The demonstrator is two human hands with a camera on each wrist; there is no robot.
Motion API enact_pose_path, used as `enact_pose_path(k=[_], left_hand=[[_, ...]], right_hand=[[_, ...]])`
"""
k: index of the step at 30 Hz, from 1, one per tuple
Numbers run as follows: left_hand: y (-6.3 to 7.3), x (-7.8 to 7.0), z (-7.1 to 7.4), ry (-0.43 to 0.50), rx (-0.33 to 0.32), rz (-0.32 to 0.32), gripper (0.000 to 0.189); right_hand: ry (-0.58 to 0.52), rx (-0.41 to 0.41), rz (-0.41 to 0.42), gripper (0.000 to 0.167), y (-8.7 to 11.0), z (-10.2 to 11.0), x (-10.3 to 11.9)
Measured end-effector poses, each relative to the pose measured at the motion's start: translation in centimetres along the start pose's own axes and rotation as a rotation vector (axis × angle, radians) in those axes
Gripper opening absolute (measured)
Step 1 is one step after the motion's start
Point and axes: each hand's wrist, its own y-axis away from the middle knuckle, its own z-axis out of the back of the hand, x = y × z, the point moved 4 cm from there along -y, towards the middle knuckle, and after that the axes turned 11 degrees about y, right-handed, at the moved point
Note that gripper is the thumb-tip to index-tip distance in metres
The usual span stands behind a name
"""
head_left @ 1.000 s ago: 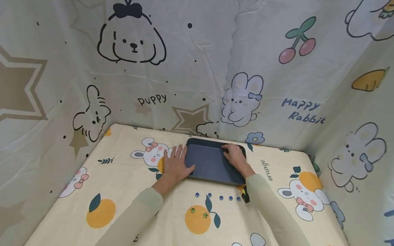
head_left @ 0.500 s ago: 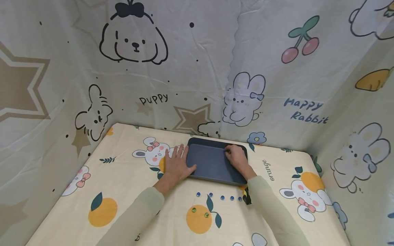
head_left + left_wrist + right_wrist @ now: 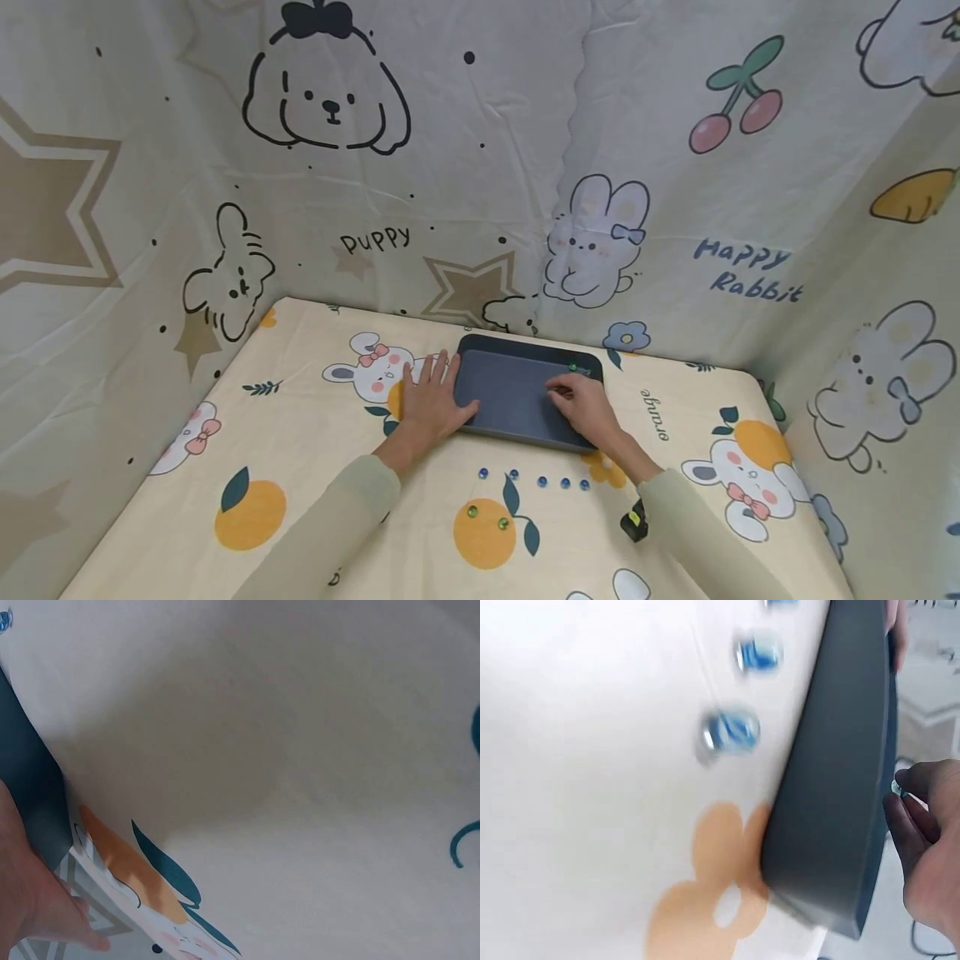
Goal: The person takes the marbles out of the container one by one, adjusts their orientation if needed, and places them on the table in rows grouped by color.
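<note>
A dark grey rectangular tray (image 3: pixel 504 392) lies on the patterned cloth. My left hand (image 3: pixel 431 396) rests at its left edge, fingers spread and thumb over the near left corner. Over the tray's right part, my right hand (image 3: pixel 585 404) pinches a small glass marble (image 3: pixel 897 787) between thumb and fingertips, as the right wrist view shows. A green marble (image 3: pixel 573 367) sits in the far right corner of the tray. In front of the tray, several blue marbles (image 3: pixel 542 482) form a row, and two green marbles (image 3: pixel 472 512) lie nearer on a printed orange.
Cream cloth with printed rabbits and oranges (image 3: pixel 251 515) covers the table. A patterned fabric wall (image 3: pixel 450 167) rises right behind the tray and on both sides. A small black and yellow device (image 3: pixel 634 522) hangs beneath the right sleeve.
My right hand has drawn back from the tray's far right corner toward the near side, and the green marble there has come into sight. The left hand stays put.
</note>
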Motion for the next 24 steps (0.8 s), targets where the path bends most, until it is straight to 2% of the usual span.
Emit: enact_pose_path(k=[7,15,20,24], left_hand=[[0.1,0.2,0.0,-0.023,0.002,0.009,0.095],[0.2,0.1,0.0,-0.011,0.004,0.004,0.095],[0.2,0.0,0.1,-0.020,-0.001,0.007,0.095],[0.0,0.0,0.0,-0.014,-0.003,0.005,0.095]], right_hand=[[-0.139,-0.002,0.045,0.014,4.2,1.2,2.4],[-0.232,0.068,0.087,0.014,8.5,1.7,4.4],[-0.248,0.154,0.086,0.013,10.5,1.3,5.4],[-0.227,0.178,0.069,0.013,11.6,1.0,5.7]])
